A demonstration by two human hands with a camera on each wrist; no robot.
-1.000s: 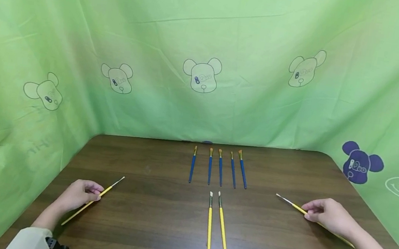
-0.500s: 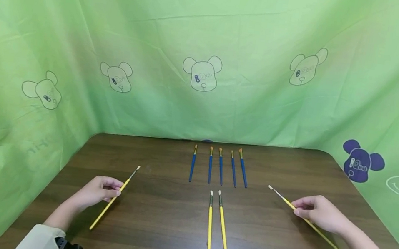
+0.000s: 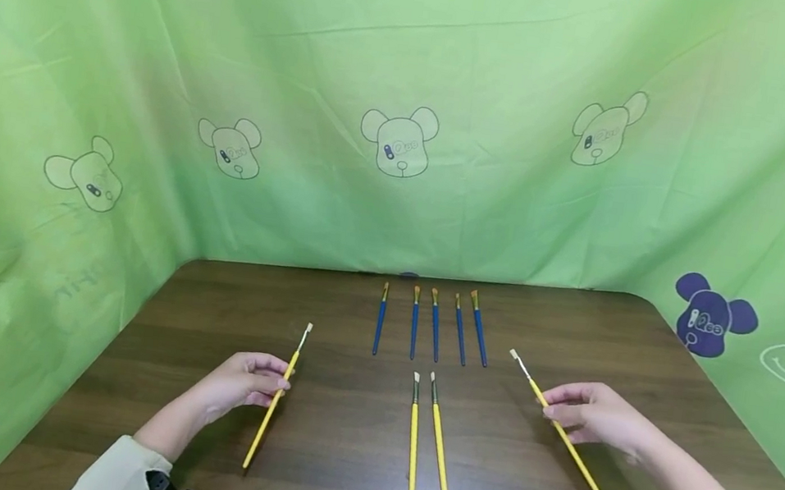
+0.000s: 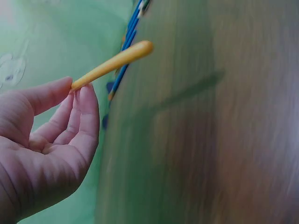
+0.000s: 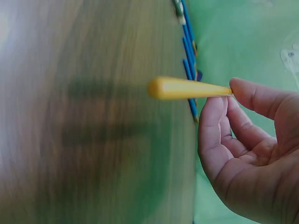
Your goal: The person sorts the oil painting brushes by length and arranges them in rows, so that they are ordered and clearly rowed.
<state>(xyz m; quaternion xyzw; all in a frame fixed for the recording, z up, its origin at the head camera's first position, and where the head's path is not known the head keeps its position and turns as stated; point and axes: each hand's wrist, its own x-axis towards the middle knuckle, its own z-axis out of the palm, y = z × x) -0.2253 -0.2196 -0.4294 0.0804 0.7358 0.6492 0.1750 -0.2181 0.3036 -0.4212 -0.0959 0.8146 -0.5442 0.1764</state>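
Observation:
My left hand (image 3: 242,384) pinches a yellow-handled paintbrush (image 3: 269,415) between thumb and fingers, its pale bristles pointing away from me. In the left wrist view the handle's rounded end (image 4: 140,49) stands off the table, its shadow below. On the other side my right hand (image 3: 596,417) pinches a second yellow paintbrush (image 3: 576,460), slanted with its bristles toward the far middle. The right wrist view has that handle (image 5: 187,87) between thumb and fingertips. Between the hands lie two more yellow paintbrushes, a left one (image 3: 412,463) and a right one (image 3: 439,466).
Several blue-handled paintbrushes (image 3: 436,329) lie in a row toward the back of the brown wooden table (image 3: 245,292), bristles away from me. A green cloth (image 3: 315,44) with printed bear heads hangs behind the table and at both sides.
Both hands have moved inward toward the middle, each carrying its yellow paintbrush. The brushes have turned to point more away from me. The brushes lying on the table have stayed put.

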